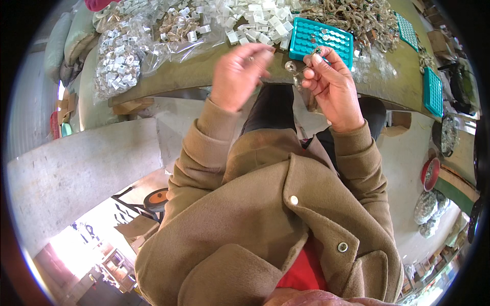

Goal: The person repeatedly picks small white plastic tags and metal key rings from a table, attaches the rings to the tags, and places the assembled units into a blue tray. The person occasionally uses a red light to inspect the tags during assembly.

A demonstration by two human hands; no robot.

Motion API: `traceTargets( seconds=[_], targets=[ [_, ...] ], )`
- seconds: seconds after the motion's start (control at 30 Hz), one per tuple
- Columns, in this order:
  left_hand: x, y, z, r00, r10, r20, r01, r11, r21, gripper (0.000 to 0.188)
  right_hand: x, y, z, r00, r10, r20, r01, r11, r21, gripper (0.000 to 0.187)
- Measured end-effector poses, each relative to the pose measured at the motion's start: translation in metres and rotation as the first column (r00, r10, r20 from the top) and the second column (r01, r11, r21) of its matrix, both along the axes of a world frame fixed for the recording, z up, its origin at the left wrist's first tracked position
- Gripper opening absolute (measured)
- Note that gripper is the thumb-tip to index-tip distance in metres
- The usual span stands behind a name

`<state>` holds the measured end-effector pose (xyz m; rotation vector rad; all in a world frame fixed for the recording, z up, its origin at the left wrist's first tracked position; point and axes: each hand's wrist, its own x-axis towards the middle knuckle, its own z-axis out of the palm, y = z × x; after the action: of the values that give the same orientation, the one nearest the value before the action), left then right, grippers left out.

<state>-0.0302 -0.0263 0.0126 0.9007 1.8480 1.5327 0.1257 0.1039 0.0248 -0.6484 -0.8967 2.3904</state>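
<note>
My right hand is closed in a pinch at the front edge of the worktable. Between its thumb and fingertips is a small part with a thin cord, and a clear rounded piece hangs from it on the left. My left hand is raised a little way to the left, blurred by motion. Its fingers are bent toward the right hand, and I cannot make out whether they hold anything. Just behind the right hand lies a teal tray with rows of round hollows, a few holding small shiny discs.
White plastic blocks are heaped at the back, beside tangled clear cords. A clear bag of white parts sits at the table's left end. Small clear pieces lie right of the tray; another teal tray is at the right edge.
</note>
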Motion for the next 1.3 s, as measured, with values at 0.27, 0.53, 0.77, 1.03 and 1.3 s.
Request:
traceTargets(
  seconds=[0.27,0.53,0.77,1.03,1.3],
  targets=[
    [-0.075,0.022,-0.038,0.542,0.122,-0.831,-0.328,0.942,-0.076,0.024,-0.004,-0.007,-0.01,0.992,0.103,0.075,-0.118,0.967,0.228,0.009],
    [-0.083,0.022,-0.036,0.62,0.057,-0.782,-0.414,0.871,-0.265,0.02,-0.007,-0.007,-0.015,0.985,0.11,0.134,-0.144,0.95,0.277,0.009],
    [-0.073,0.018,-0.029,0.705,0.055,-0.707,-0.385,0.866,-0.317,0.022,-0.012,-0.012,-0.021,0.985,0.111,0.132,-0.146,0.945,0.292,0.011],
    [-0.056,-0.004,-0.021,0.936,0.289,0.2,-0.317,0.94,0.125,0.025,-0.024,-0.02,-0.017,0.991,0.092,0.093,-0.118,0.938,0.326,0.008],
    [0.001,-0.011,-0.018,0.561,-0.229,0.795,-0.105,0.934,0.343,0.026,-0.027,-0.027,0.001,0.989,0.144,-0.042,-0.144,0.99,0.003,0.005]
  ],
)
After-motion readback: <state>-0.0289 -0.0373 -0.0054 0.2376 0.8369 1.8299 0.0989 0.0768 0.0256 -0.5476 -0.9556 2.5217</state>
